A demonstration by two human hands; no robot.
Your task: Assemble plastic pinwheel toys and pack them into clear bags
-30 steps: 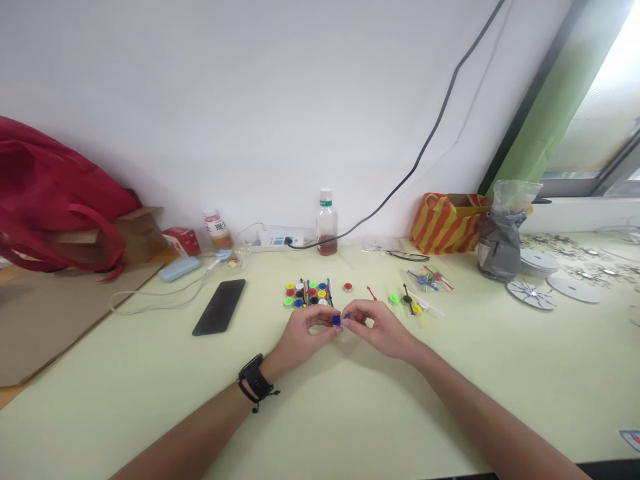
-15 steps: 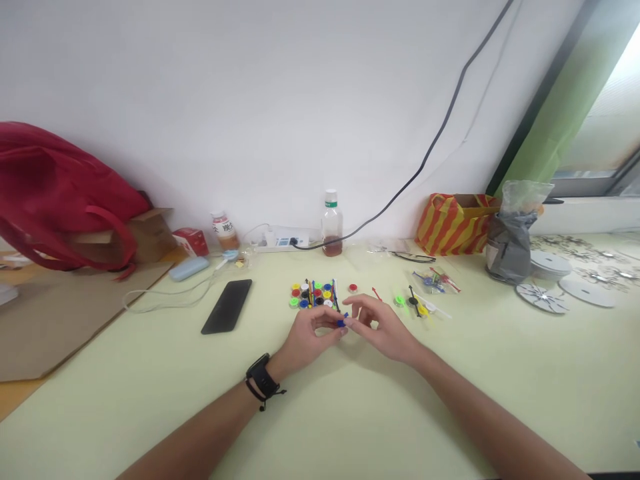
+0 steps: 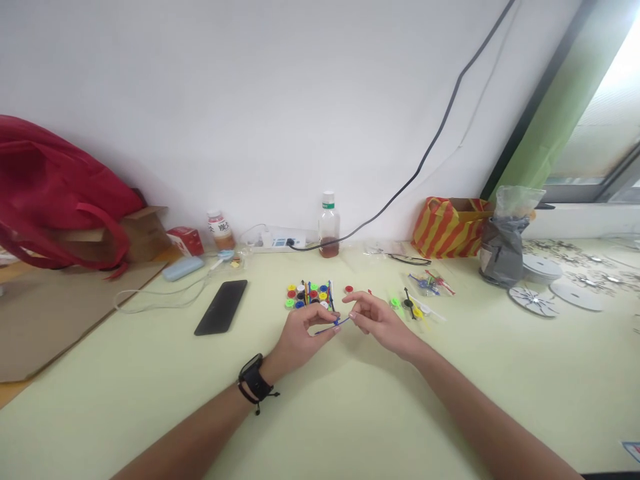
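Observation:
My left hand (image 3: 299,337), with a black watch (image 3: 256,379) at the wrist, pinches a thin blue plastic pointer (image 3: 327,329) between thumb and fingers. The thumb and index finger of my right hand (image 3: 385,325) are closed at the pointer's right end, where it turns up. Just beyond my left fingers lies a group of small round pieces (image 3: 291,294) in several colours, with arrow pointers among them. A single red round piece (image 3: 349,289) sits right of that group. Past my right hand are green (image 3: 395,303) and black (image 3: 409,303) round pieces with loose pointers.
A phone (image 3: 221,307) lies to the left, near a cable and blue case (image 3: 183,268). Along the wall stand a bottle (image 3: 329,227), a power strip (image 3: 280,241) and a striped bag (image 3: 447,227). Bagged pointers (image 3: 431,283) and grey discs (image 3: 533,302) are at right.
The blue pointer has turned, so its long thin arm now shows between my hands. My right fingers have shifted to its end. The view has moved slightly.

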